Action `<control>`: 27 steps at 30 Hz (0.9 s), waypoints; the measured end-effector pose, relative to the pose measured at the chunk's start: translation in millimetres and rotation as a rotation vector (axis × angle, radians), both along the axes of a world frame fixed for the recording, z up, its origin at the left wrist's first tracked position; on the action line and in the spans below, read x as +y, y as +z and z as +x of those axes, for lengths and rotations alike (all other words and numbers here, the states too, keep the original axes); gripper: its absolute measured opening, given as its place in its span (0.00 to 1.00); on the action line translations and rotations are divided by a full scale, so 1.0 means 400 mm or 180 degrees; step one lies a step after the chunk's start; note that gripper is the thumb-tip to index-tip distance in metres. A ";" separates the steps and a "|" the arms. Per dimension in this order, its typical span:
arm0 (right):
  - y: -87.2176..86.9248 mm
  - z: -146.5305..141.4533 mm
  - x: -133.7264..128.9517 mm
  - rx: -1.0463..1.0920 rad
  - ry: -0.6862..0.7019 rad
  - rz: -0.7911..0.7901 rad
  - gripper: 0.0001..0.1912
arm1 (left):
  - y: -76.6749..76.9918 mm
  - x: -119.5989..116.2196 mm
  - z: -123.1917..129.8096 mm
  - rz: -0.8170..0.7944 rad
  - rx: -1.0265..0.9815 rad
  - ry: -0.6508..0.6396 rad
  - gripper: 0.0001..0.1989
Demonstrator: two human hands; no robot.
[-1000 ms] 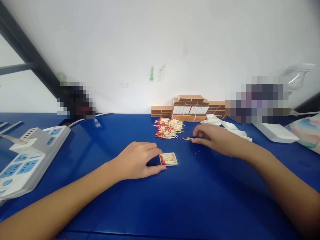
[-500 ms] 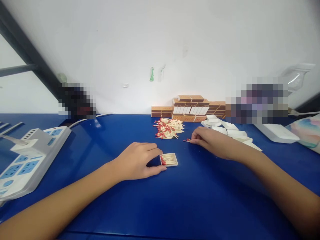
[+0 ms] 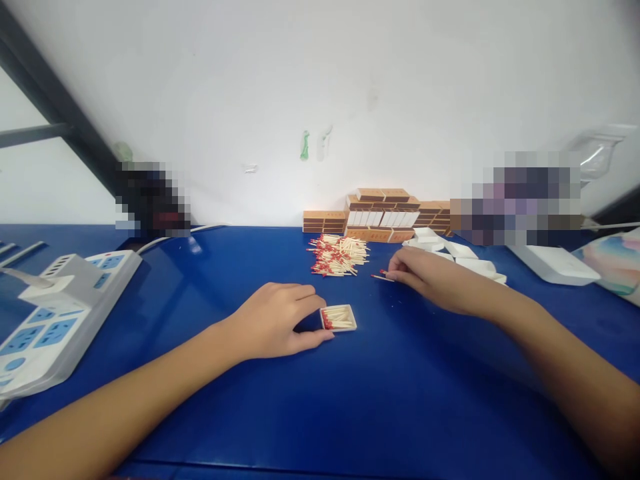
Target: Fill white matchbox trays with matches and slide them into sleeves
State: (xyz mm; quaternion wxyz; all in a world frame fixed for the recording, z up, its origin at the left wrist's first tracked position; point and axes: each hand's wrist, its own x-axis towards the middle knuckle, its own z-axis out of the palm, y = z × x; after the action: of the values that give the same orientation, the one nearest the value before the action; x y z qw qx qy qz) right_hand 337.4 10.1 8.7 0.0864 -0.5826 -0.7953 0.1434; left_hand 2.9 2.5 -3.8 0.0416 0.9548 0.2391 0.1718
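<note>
My left hand [image 3: 283, 321] rests on the blue table, thumb and fingers gripping the left end of a small white matchbox tray [image 3: 356, 323]. Red-headed matches [image 3: 336, 317] lie side by side inside it, heads to the left. To the right and farther back, my right hand [image 3: 413, 272] is closed in a pinch on matches [image 3: 383, 272] whose red heads poke out past the fingertips. One match [image 3: 383, 277] lies just below those fingertips; I cannot tell whether it is held. Left of this hand spreads a loose pile of matches [image 3: 339, 256].
Stacked brown matchboxes [image 3: 383, 235] stand against the wall. Several white trays [image 3: 475, 267] lie behind my right hand, with a larger white box [image 3: 555, 265] farther right. A white power strip [image 3: 65, 333] with a plugged-in adapter occupies the table's left side.
My right hand has shifted slightly right, and one match now lies apart from the others at its fingertips. My left hand and the tray have stayed in place.
</note>
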 end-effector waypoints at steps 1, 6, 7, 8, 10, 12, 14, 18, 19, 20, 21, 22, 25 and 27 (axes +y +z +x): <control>0.000 -0.002 -0.001 0.0018 0.0026 0.0013 0.18 | 0.000 0.000 0.000 -0.0002 0.0002 0.0008 0.18; 0.003 -0.010 -0.001 -0.0003 -0.0013 0.0155 0.15 | -0.001 -0.003 0.000 -0.0005 -0.0014 0.0001 0.18; 0.003 -0.010 -0.001 -0.0023 -0.0053 0.0185 0.15 | -0.001 -0.003 0.001 -0.0001 -0.0015 -0.0002 0.18; 0.002 -0.011 0.000 -0.0035 -0.0076 0.0210 0.15 | -0.001 -0.003 0.002 0.0005 -0.0012 -0.0001 0.18; -0.003 -0.014 0.001 -0.0024 -0.0041 0.0253 0.15 | 0.001 -0.004 0.004 0.0015 -0.0004 0.0005 0.18; -0.011 -0.018 0.001 0.0017 0.0094 0.0272 0.16 | 0.002 -0.003 0.005 0.0011 -0.0005 0.0011 0.18; -0.021 -0.023 0.001 0.0046 0.0193 0.0278 0.16 | 0.003 -0.002 0.004 0.0004 -0.0009 0.0026 0.18; -0.033 -0.028 -0.001 -0.0008 0.0172 0.0290 0.17 | 0.003 -0.002 0.001 -0.0040 0.0008 0.0035 0.18; -0.034 -0.029 -0.001 -0.0026 0.0164 0.0286 0.17 | 0.003 -0.002 0.001 -0.0052 0.0013 0.0033 0.18; -0.033 -0.029 -0.002 -0.0041 0.0170 0.0287 0.17 | 0.004 -0.002 0.002 -0.0055 0.0016 0.0031 0.18; -0.032 -0.029 -0.002 -0.0053 0.0194 0.0294 0.17 | 0.004 -0.002 0.002 -0.0046 0.0018 0.0037 0.18; -0.031 -0.028 -0.003 -0.0062 0.0225 0.0314 0.17 | 0.004 -0.003 0.003 -0.0028 0.0015 0.0036 0.18; -0.025 -0.020 -0.002 -0.0088 0.0226 0.0483 0.18 | 0.004 -0.003 0.003 0.0000 0.0004 0.0023 0.18; -0.024 -0.011 0.001 -0.0148 0.0049 0.0615 0.18 | 0.003 -0.002 0.002 -0.0011 -0.0001 0.0009 0.18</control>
State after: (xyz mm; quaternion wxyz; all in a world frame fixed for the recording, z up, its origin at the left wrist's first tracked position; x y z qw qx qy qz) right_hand 333.1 10.4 -1.0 0.1226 -0.5686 -0.8117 0.0532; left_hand 3.7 1.8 -2.5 0.0431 0.9544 0.2406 0.1716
